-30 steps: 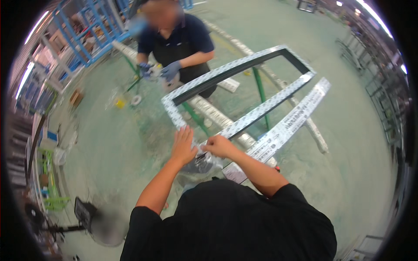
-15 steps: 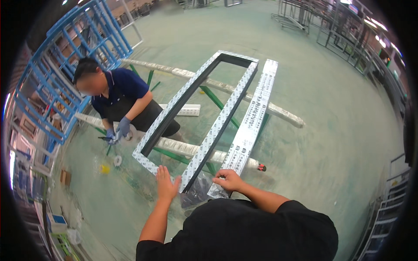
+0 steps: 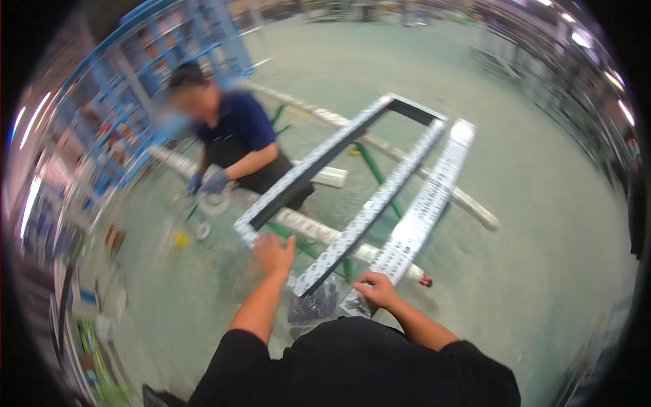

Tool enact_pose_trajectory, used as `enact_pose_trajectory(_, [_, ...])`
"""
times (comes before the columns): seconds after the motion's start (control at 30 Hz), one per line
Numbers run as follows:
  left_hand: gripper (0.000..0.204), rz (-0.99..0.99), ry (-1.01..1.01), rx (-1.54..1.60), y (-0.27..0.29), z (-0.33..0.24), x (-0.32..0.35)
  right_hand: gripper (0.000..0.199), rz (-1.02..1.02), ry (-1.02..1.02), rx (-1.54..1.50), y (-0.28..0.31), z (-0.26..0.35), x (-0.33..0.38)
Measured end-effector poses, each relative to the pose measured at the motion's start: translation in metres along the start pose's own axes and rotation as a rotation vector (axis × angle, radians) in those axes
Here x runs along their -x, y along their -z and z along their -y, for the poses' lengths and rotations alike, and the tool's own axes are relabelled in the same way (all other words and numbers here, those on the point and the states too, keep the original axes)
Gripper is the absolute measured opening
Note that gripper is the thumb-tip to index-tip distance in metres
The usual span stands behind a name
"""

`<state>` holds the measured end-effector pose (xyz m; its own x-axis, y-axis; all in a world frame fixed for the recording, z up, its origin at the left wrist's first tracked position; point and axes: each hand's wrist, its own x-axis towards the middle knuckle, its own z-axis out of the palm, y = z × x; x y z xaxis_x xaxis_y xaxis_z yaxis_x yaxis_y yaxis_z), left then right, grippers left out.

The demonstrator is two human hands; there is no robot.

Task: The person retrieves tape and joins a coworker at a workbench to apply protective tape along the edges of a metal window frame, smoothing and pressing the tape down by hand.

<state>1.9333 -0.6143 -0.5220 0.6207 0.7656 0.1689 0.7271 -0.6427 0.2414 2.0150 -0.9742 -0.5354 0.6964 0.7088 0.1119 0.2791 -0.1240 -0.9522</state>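
Note:
A rectangular metal frame [image 3: 352, 239], covered in pale patterned protective film with black inner sides, lies across padded rails. My left hand [image 3: 273, 255] rests on the near-left end of this frame, fingers spread and holding nothing. To its right, a long flat profile [image 3: 426, 210] in silvery printed film lies nearly parallel to the frame. Curled fingers of my right hand [image 3: 378, 289] grip the right edge of that profile near its close end. Clear crumpled plastic [image 3: 315, 302] hangs below, between my hands.
At the left, a co-worker [image 3: 244, 139] in gloves bends over a rail with a white roll [image 3: 213, 202]. Wrapped rails [image 3: 475, 207] on green legs bear the frame. A blue rack [image 3: 142, 68] stands behind the co-worker. A small carton [image 3: 114, 237] lies on the floor.
My view has turned left, so the scene sits further right and is blurred. My hands stay at the near ends of the frame and profile. The co-worker's white roll shows more plainly.

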Motion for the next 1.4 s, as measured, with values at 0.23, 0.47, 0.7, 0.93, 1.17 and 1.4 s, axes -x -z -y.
enact_pose_trajectory(0.23, [0.081, 0.02, -0.185, 0.231, -0.001, -0.003, 0.023, 0.021, 0.022, -0.026, 0.015, 0.003, 0.012, 0.013])
enact_pose_trajectory(0.47, [0.079, 0.0, -0.205, 0.201, 0.011, -0.008, 0.078, 0.015, 0.028, -0.039, -0.15, 0.002, -0.005, 0.017])
enact_pose_trajectory(0.7, [0.07, -0.106, -0.203, 0.264, -0.016, 0.001, 0.062, 0.014, 0.04, 0.016, -0.029, 0.006, -0.015, 0.002])
enact_pose_trajectory(0.93, [0.063, -0.089, -0.165, 0.308, -0.006, 0.005, 0.075, 0.015, 0.05, 0.035, -0.122, 0.003, -0.014, 0.005])
enact_pose_trajectory(1.17, [0.058, -0.025, -0.189, 0.281, -0.001, -0.003, 0.079, 0.016, 0.037, 0.047, -0.099, 0.008, -0.008, 0.014])
enact_pose_trajectory(1.4, [0.05, 0.038, -0.191, 0.285, 0.001, -0.002, 0.072, 0.015, 0.029, 0.057, -0.122, 0.008, -0.028, 0.011])
